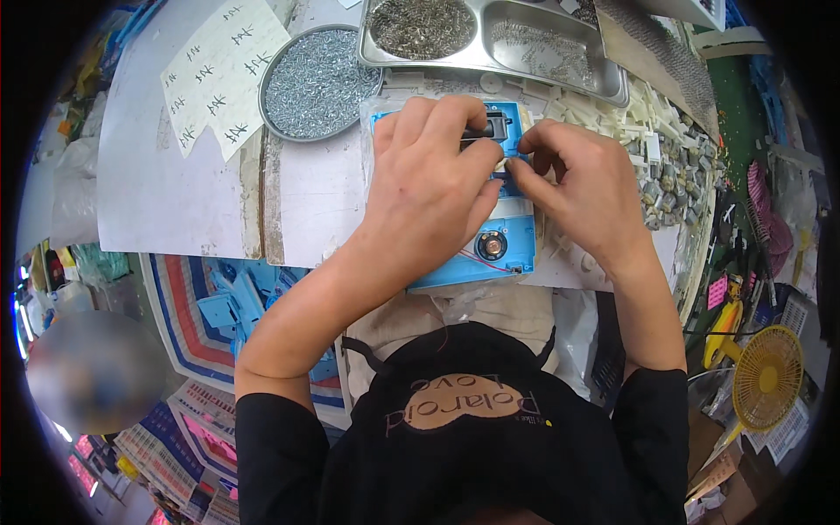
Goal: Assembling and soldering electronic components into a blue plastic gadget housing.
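Observation:
A blue plastic casing [472, 271] lies on the table in front of me, its inside facing up. A round speaker [492, 246] with thin red wires sits in its nearer part. Farther up, a black part [498, 127] is fitted in the casing. My left hand [424, 171] lies over the casing's left side, its fingers curled onto it. From the right, my right hand [582, 175] reaches in with thumb and forefinger closed near the casing's middle. A small pale piece shows at those fingertips, too covered to name.
Beyond the casing stand a round tray of small silvery screws [322, 83] and a divided metal tray [525, 80] of small metal parts. White plastic pieces [604, 122] and grey metal pieces [669, 188] lie heaped right. Blue plastic parts [232, 302] fill a striped bag lower left; a yellow fan [767, 376] stands right.

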A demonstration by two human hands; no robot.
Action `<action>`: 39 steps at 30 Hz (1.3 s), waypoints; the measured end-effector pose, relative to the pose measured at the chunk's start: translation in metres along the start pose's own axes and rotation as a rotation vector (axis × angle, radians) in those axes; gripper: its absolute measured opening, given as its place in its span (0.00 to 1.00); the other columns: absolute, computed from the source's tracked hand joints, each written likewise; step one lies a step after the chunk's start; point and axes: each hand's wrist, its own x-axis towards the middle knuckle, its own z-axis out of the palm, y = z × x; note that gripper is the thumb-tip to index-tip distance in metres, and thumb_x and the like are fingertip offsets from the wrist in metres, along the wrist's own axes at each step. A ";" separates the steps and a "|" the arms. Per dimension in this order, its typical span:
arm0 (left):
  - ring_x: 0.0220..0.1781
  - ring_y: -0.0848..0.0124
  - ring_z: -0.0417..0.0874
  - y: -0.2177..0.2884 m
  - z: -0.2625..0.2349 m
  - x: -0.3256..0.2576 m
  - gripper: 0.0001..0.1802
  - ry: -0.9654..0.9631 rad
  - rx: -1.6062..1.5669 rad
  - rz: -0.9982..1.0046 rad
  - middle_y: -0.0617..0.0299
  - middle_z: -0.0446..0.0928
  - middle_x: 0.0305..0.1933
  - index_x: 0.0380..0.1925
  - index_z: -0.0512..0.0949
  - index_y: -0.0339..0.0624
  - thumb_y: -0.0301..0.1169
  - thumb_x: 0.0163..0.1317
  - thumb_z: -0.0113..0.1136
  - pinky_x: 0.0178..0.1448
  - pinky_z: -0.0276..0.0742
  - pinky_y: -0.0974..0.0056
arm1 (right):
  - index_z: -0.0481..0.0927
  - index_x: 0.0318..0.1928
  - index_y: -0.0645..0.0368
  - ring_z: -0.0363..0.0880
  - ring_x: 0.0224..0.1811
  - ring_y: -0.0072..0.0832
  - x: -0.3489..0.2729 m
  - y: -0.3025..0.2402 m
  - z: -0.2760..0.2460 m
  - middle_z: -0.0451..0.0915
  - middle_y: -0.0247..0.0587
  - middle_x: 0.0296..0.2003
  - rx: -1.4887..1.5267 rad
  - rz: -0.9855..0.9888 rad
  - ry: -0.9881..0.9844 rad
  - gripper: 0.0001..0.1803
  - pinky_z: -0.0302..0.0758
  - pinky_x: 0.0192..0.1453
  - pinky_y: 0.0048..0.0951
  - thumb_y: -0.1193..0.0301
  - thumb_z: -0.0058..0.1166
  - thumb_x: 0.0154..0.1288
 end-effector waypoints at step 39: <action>0.58 0.56 0.73 -0.012 -0.004 0.001 0.14 -0.016 0.033 0.061 0.59 0.76 0.58 0.38 0.86 0.46 0.27 0.47 0.67 0.62 0.63 0.50 | 0.84 0.39 0.59 0.79 0.31 0.33 -0.009 0.013 -0.001 0.79 0.39 0.34 0.226 -0.151 -0.035 0.09 0.75 0.34 0.30 0.79 0.61 0.56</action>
